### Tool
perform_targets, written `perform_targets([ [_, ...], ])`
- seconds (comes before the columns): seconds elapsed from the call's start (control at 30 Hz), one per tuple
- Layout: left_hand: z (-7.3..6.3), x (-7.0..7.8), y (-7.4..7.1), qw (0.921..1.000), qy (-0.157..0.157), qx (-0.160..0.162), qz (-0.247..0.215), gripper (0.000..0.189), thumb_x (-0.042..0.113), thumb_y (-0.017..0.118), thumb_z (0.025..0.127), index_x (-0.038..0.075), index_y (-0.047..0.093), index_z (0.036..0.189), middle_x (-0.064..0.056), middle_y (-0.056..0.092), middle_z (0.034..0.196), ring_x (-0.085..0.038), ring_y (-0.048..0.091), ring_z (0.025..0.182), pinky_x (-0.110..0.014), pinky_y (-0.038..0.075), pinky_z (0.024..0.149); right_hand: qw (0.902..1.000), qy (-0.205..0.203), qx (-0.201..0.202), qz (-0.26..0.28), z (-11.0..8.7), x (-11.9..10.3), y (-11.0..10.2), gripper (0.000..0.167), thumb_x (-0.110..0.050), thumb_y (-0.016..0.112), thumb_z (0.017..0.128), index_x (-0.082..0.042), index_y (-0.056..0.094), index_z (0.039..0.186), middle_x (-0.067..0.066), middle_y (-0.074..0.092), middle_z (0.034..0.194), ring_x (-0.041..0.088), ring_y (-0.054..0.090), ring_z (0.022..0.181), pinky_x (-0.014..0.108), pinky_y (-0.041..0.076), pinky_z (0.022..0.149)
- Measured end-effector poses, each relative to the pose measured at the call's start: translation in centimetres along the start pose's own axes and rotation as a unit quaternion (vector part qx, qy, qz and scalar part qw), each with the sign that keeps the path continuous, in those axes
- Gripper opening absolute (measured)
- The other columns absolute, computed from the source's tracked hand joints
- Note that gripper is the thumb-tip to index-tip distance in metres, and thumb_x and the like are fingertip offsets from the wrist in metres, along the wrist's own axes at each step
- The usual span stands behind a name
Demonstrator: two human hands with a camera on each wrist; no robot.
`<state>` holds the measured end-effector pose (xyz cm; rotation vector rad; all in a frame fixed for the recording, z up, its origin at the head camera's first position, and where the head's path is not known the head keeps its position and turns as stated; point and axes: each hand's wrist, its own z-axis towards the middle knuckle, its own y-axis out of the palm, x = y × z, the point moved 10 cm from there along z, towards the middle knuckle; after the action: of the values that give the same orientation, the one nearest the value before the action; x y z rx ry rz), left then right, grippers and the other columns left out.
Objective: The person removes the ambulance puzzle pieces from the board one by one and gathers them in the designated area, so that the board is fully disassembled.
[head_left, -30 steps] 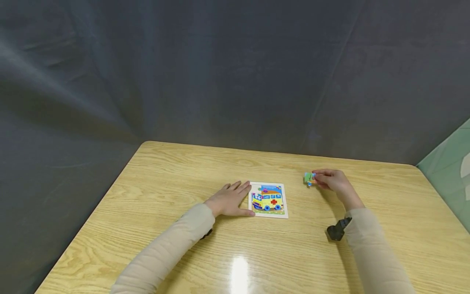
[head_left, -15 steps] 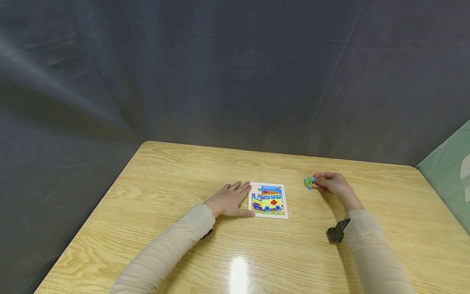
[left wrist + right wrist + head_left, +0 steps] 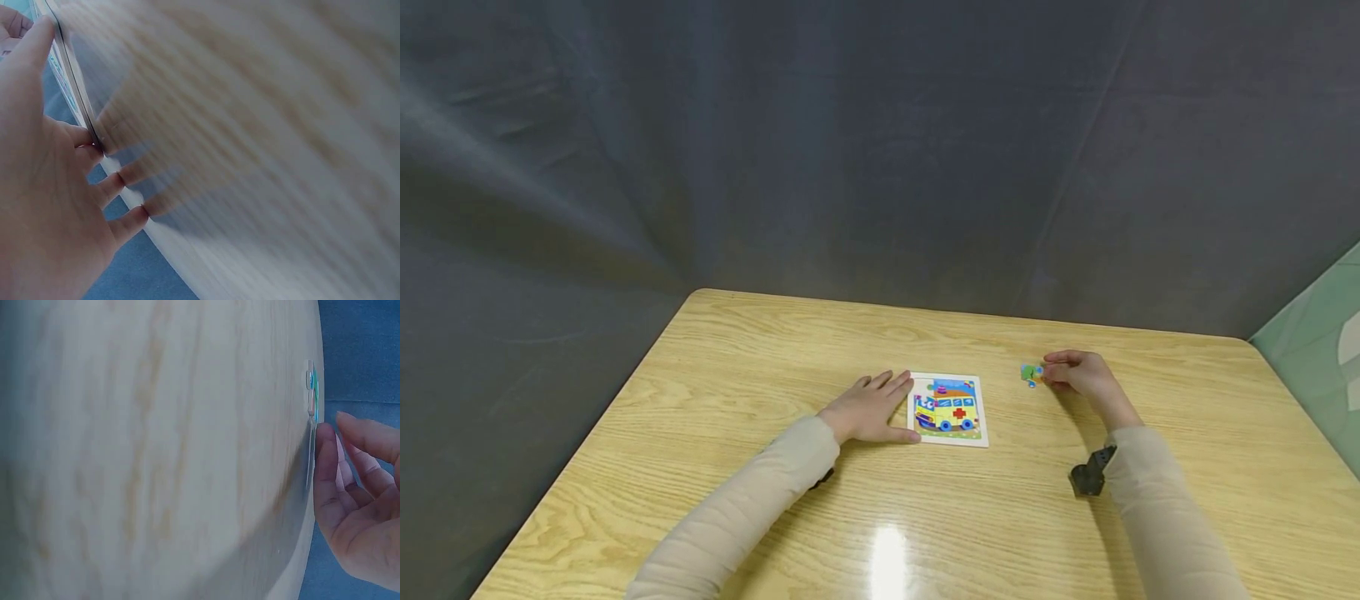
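Note:
A square picture puzzle (image 3: 955, 442) with a white frame lies on the table, showing a yellow ambulance with a red cross. Its upper left corner is a pale, bare spot. Spread fingers of my left hand (image 3: 868, 411) rest along the frame's left edge, with the thumb at the lower left corner. To the right, a small puzzle piece (image 3: 1031, 373) in green, blue and orange lies flat on the tabletop. Just beside it is my right hand (image 3: 1086, 379), thumb and index finger parted. In the right wrist view the thumb tip sits right at the piece's (image 3: 315, 394) edge.
The wooden table (image 3: 760, 350) has a dark curtain (image 3: 880, 150) behind it and along its left side. A green panel (image 3: 1322, 333) stands at the far right. A black wrist camera (image 3: 1088, 477) hangs under the right sleeve.
My right hand lowered the puzzle piece from a pinch onto the table and let it go, fingers now parted beside it. The left hand and the framed puzzle stayed put.

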<state>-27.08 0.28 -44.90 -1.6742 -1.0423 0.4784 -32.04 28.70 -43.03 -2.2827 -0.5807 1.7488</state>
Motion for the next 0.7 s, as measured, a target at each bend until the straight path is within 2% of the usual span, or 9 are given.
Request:
perform_targets([
  [0.2,0.1,-0.1,0.1,1.0,-0.002,-0.001,0.004,0.092,0.073,0.039,0.088,0.022,0.005,0.156,0.007,-0.003,0.163,-0.02,0.003,0.152,-0.045,0.011,0.123,0.9999,-0.016,-0.002,-0.002,0.1,-0.8,0.4,0.046,-0.004,0.057,0.094,0.02,0.041,0.13,-0.02,0.062,0.084,-0.009,0.06,0.073,0.015,0.055,0.072],
  [0.33,0.0,0.0,0.0,1.0,-0.001,-0.001,0.002,0.092,0.073,0.039,0.088,0.021,0.005,0.156,0.007,-0.003,0.163,-0.02,0.002,0.152,-0.045,0.011,0.123,0.9994,-0.023,-0.005,-0.024,0.3,-1.9,1.2,0.045,-0.005,0.057,0.094,0.018,0.043,0.13,-0.014,0.062,0.084,-0.006,0.06,0.073,0.018,0.056,0.071],
  [0.47,-0.1,0.0,0.0,1.0,-0.001,-0.001,-0.002,0.092,0.072,0.041,0.088,0.021,0.006,0.156,0.007,-0.002,0.163,-0.02,0.003,0.152,-0.045,0.011,0.123,0.9974,-0.036,-0.005,-0.062,0.5,-3.3,2.6,0.043,-0.007,0.059,0.093,0.015,0.048,0.129,0.003,0.067,0.095,-0.004,0.057,0.074,0.021,0.052,0.067],
  [0.57,-0.1,0.0,0.0,1.0,-0.002,-0.002,-0.002,0.092,0.072,0.041,0.088,0.021,0.006,0.156,0.008,-0.002,0.163,-0.02,0.003,0.152,-0.045,0.011,0.123,0.9948,-0.056,-0.009,-0.085,0.4,-4.5,3.9,0.041,-0.005,0.06,0.092,0.014,0.051,0.127,0.022,0.065,0.108,-0.003,0.055,0.078,0.02,0.05,0.067],
  [0.7,0.0,0.0,0.0,1.0,-0.004,-0.003,0.004,0.092,0.072,0.041,0.088,0.022,0.005,0.156,0.009,-0.003,0.163,-0.019,0.003,0.152,-0.045,0.011,0.124,0.9902,-0.09,-0.022,-0.104,0.2,-6.1,5.9,0.035,0.0,0.058,0.091,0.015,0.054,0.123,0.032,0.061,0.114,0.009,0.061,0.085,0.017,0.049,0.066],
])
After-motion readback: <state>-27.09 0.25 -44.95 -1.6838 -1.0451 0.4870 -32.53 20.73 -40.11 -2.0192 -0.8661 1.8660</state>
